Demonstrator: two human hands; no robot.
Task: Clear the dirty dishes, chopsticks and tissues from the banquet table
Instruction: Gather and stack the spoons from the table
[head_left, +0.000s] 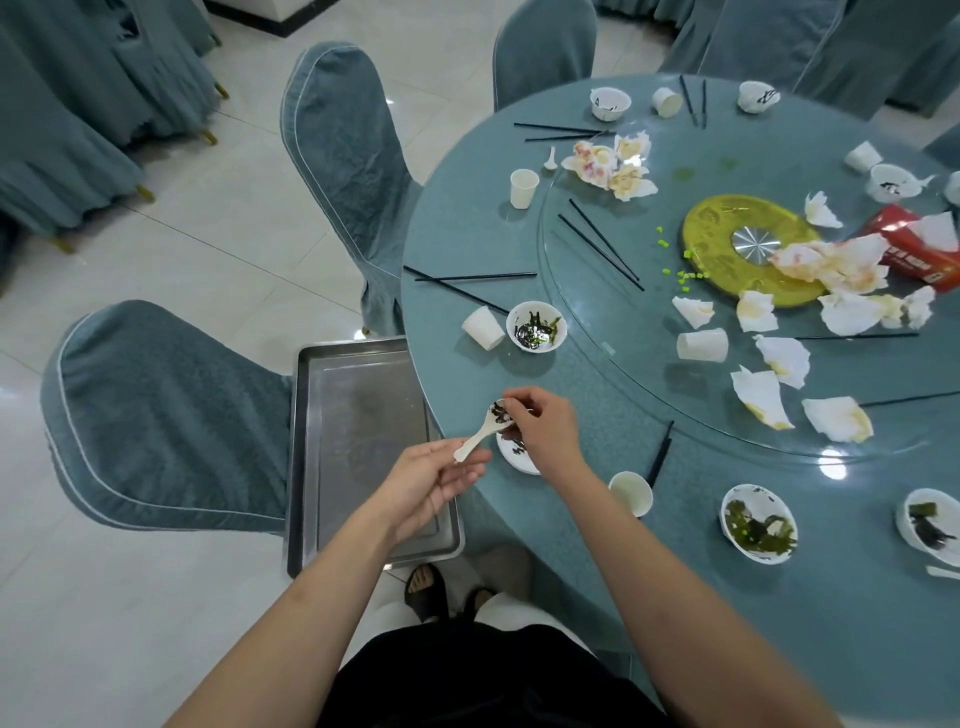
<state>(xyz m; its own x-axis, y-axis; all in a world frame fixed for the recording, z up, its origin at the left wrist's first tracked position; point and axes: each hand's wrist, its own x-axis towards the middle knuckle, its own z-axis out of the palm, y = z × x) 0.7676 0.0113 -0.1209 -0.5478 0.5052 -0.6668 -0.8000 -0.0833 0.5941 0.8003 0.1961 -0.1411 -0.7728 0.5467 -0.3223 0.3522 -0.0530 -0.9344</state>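
My left hand holds a white spoon by its handle, near the table's edge. The spoon's bowl carries dark seaweed scraps. My right hand pinches at those scraps just above a small white bowl, which it partly hides. More dirty bowls, paper cups, black chopsticks and stained tissues lie scattered over the round blue table.
An empty metal tray rests on the seat of a covered chair at my left. Other covered chairs ring the table. A glass turntable with a yellow hub and a red tissue box fills the table's middle.
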